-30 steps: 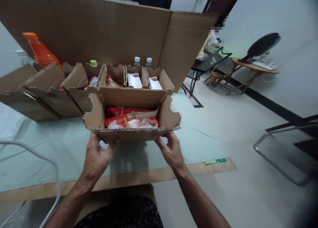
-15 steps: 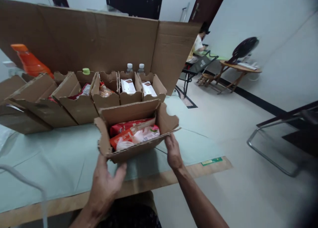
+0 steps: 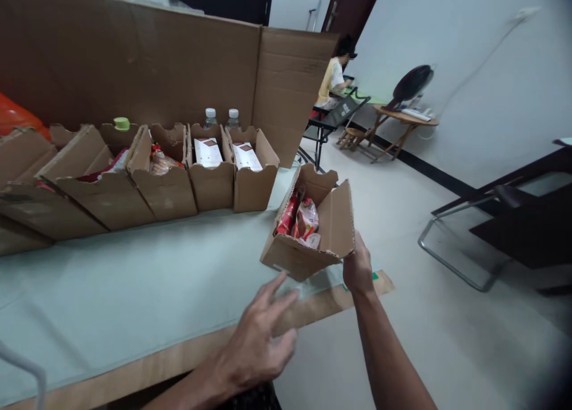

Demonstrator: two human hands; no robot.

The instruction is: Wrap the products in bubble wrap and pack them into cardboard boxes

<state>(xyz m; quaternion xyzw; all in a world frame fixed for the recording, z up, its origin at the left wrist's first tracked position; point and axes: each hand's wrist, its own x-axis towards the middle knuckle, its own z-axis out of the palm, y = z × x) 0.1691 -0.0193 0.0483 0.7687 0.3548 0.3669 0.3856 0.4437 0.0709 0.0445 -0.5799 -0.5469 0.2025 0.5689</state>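
At the right end of the table, a small open cardboard box (image 3: 342, 219) is turned at an angle, with red and white food packets (image 3: 306, 218) inside. My right hand (image 3: 358, 266) grips the box at its right side; its fingertips are hidden behind the cardboard. My left hand (image 3: 263, 332) is open, fingers spread, just below and left of the box and apart from it. Left of it stands a row of similar cardboard boxes (image 3: 255, 189), several of them holding packets, two with white cartons (image 3: 247, 157).
A tall cardboard panel (image 3: 192, 64) stands behind the row, with two white-capped bottles (image 3: 233, 118) before it. Pale green cloth (image 3: 187, 261) covers the table. Further right are a person (image 3: 333, 79) seated on a chair, a round wooden table (image 3: 404, 115) and a metal-framed chair (image 3: 451, 273).
The box has moved right and turned, so one end now faces me. My left hand has let go of it, while my right hand stays on it. The view has shifted right.
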